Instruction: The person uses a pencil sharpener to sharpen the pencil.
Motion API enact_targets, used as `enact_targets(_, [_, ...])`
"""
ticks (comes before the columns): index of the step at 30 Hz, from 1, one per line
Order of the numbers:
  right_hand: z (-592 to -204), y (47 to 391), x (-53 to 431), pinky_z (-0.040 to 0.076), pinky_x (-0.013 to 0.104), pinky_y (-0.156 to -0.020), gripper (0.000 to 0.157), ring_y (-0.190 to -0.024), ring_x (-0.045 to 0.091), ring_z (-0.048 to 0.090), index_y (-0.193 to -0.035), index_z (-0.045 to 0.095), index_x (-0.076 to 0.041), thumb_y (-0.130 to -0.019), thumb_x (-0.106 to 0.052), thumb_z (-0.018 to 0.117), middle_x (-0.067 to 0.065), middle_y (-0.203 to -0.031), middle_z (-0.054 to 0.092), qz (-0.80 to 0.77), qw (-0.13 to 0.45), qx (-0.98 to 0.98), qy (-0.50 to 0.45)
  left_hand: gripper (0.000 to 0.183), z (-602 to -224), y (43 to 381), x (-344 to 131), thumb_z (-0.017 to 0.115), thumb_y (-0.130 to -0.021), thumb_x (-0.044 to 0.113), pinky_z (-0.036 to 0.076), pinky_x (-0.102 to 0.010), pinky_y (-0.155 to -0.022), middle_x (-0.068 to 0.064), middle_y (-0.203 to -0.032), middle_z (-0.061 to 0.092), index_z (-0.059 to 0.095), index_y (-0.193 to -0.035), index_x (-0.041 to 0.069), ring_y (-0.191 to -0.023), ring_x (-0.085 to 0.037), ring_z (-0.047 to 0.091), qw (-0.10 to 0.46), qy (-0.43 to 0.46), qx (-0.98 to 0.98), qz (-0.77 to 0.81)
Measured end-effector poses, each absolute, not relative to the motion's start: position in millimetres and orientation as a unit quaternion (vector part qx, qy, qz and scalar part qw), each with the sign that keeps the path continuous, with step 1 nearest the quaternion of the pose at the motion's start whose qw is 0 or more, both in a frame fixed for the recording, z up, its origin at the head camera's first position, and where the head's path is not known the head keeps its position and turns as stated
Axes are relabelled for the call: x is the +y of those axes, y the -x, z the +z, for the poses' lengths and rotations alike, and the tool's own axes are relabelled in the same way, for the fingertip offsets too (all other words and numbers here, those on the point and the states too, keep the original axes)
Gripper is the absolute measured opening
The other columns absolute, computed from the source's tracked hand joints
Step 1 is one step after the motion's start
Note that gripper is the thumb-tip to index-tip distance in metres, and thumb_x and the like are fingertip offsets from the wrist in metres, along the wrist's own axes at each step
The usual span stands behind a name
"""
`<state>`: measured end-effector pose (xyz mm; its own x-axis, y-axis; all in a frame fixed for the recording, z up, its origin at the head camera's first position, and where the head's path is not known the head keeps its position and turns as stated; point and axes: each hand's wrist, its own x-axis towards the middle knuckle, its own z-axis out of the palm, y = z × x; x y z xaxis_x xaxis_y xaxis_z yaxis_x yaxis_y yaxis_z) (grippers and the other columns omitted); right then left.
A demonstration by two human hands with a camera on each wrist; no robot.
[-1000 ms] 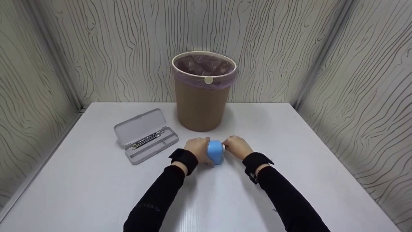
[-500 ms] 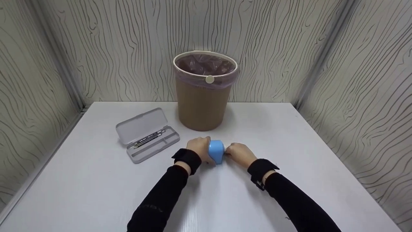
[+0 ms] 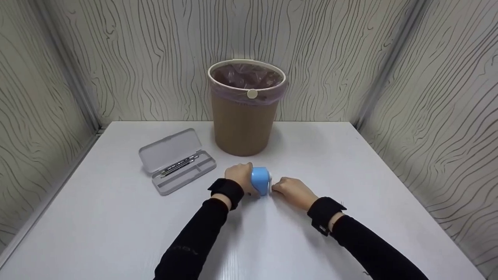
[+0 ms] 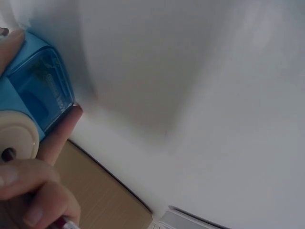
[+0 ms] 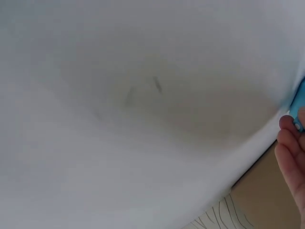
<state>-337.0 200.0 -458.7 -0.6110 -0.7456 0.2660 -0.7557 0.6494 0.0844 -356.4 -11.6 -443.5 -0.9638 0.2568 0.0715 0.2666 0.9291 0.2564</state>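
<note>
My left hand (image 3: 239, 177) grips a blue hand-crank pencil sharpener (image 3: 260, 181) above the middle of the table. In the left wrist view, the sharpener's see-through shavings drawer (image 4: 43, 86) and cream round pencil holder (image 4: 21, 136) show. A dark red pencil (image 4: 62, 222) runs into the holder's hole, with curled left fingers (image 4: 47, 198) around it. To the sharpener's right, my right hand (image 3: 294, 191) pinches the end of the white crank (image 3: 270, 184). The right wrist view catches only the right fingertips (image 5: 288, 138) and a sliver of blue sharpener (image 5: 299, 101).
A brown trash bin (image 3: 241, 128) with a purple liner stands behind the hands. To the left lies a grey pencil case (image 3: 169, 149), lid raised, with patterned pencils (image 3: 179, 166) inside. Wood-patterned panels (image 3: 155, 58) enclose the white table (image 3: 97, 217) at the back and sides.
My right hand has come nearer the person and a little to the right, swinging the crank downward in the head view. The left hand and sharpener stay nearly in place.
</note>
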Motion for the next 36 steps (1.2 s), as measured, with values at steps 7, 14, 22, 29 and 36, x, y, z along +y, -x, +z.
enact_targets(7, [-447, 323, 205, 0.051, 0.027, -0.059, 0.019, -0.066, 0.018, 0.062, -0.075, 0.062, -0.008, -0.089, -0.005, 0.074, 0.002, -0.071, 0.070, 0.035, 0.171, -0.872, -0.458, 0.085, -443, 352, -9, 0.098, -0.061, 0.049, 0.061, -0.044, -0.089, -0.010, -0.117, 0.076, 0.063, -0.127, 0.009, -0.104, -0.029, 0.074, 0.007, 0.130, -0.984, -0.123])
enact_targets(14, [-436, 321, 207, 0.052, 0.027, -0.060, 0.019, -0.068, 0.017, 0.063, -0.076, 0.061, -0.009, -0.090, -0.006, 0.074, 0.001, -0.071, 0.070, 0.036, 0.162, -0.875, -0.454, 0.086, -441, 353, -10, 0.098, -0.061, 0.048, 0.060, -0.044, -0.093, -0.011, -0.120, 0.075, 0.061, -0.129, 0.009, -0.107, -0.029, 0.073, -0.001, 0.138, -0.983, -0.117])
enact_targets(22, [-425, 323, 209, 0.055, 0.028, -0.063, 0.013, -0.072, 0.018, 0.066, -0.081, 0.066, -0.007, -0.094, -0.008, 0.071, 0.001, -0.077, 0.074, 0.027, 0.156, -0.880, -0.448, 0.085, -440, 356, -11, 0.098, -0.061, 0.047, 0.059, -0.044, -0.094, -0.011, -0.119, 0.076, 0.062, -0.129, 0.009, -0.107, -0.028, 0.073, -0.002, 0.152, -0.981, -0.123])
enact_targets(29, [-420, 322, 207, 0.054, 0.028, -0.063, 0.014, -0.072, 0.017, 0.064, -0.081, 0.064, -0.007, -0.093, -0.008, 0.072, 0.001, -0.076, 0.074, 0.029, 0.166, -0.875, -0.454, 0.085, -439, 356, -13, 0.097, -0.063, 0.048, 0.059, -0.043, -0.095, -0.011, -0.121, 0.075, 0.061, -0.130, 0.010, -0.109, -0.027, 0.073, -0.010, 0.155, -0.981, -0.119])
enact_targets(36, [-423, 319, 208, 0.053, 0.026, -0.063, 0.011, -0.072, 0.017, 0.062, -0.083, 0.066, -0.006, -0.092, -0.003, 0.072, 0.002, -0.076, 0.073, 0.047, 0.174, -0.870, -0.458, 0.082, -439, 356, -13, 0.097, -0.063, 0.047, 0.060, -0.042, -0.093, -0.011, -0.118, 0.076, 0.063, -0.127, 0.009, -0.106, -0.027, 0.074, -0.005, 0.166, -0.979, -0.119])
